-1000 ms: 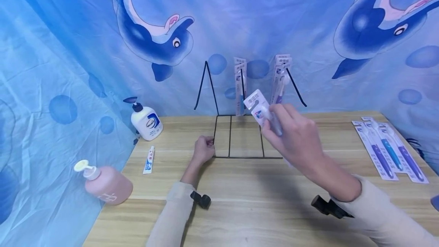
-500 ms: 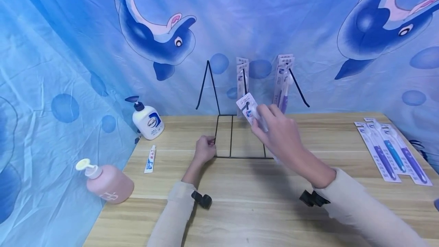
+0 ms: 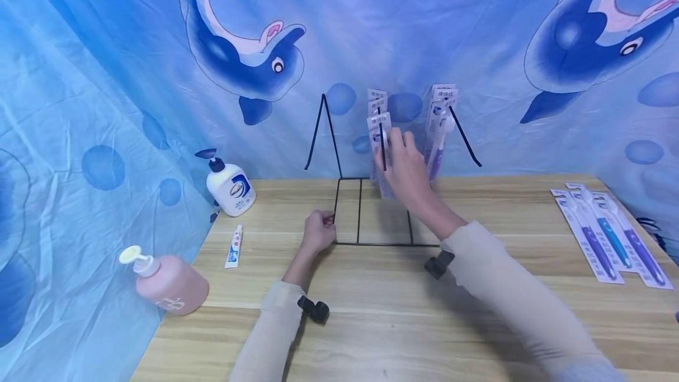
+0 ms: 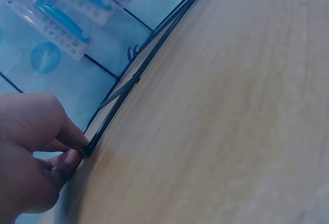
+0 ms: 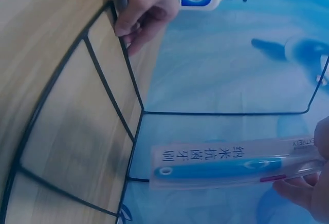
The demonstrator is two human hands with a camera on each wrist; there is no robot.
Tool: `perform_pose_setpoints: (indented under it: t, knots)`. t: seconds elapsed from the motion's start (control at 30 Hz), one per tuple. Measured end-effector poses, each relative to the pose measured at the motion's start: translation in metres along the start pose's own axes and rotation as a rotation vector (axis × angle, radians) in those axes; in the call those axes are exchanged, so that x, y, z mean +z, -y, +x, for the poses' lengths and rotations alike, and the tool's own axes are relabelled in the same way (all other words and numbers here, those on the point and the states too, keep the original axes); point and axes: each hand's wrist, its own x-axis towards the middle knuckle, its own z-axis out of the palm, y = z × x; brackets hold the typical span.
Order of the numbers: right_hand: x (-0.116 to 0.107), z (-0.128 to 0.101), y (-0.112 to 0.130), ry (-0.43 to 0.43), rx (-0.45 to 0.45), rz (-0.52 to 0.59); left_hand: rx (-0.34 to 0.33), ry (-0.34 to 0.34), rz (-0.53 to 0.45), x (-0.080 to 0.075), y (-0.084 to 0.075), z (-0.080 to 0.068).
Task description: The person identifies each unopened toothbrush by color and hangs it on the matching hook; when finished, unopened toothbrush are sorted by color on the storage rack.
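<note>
A black wire display rack [image 3: 382, 244] stands on the table, with hooks rising at its back. My left hand [image 3: 320, 231] pinches the left side wire of its base; the left wrist view shows thumb and fingertips meeting on the wire [image 4: 110, 116]. My right hand [image 3: 404, 167] holds a blue packaged toothbrush [image 5: 221, 168] by its upper part. Its card top [image 3: 378, 119] is on the middle hook, in front of other hanging packs [image 3: 376, 96]. More packaged toothbrushes [image 3: 438, 146], one purple, hang from the right hook. The left hook [image 3: 313, 137] carries nothing.
At the right of the table lie several packaged toothbrushes [image 3: 610, 234], purple and blue. To the left are a white pump bottle [image 3: 230, 188], a small toothpaste tube [image 3: 233, 246] and a pink pump bottle [image 3: 172, 287]. A blue dolphin-print curtain [image 3: 414, 28] closes the back.
My right hand has moved left and back, bringing the toothbrush pack from in front of the rack onto the middle hook, where it now hangs upright. The left hand keeps its pinch.
</note>
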Motion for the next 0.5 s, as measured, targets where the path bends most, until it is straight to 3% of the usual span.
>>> perform_pose_setpoints:
  t: [0.17, 0.5]
  knots:
    - [0.015, 0.015, -0.005, -0.030, 0.048, 0.023, -0.005, 0.002, -0.005, -0.001, -0.001, -0.001]
    - [0.027, 0.030, -0.010, 0.002, 0.165, 0.034, 0.011, -0.001, 0.010, -0.001, 0.000, -0.001]
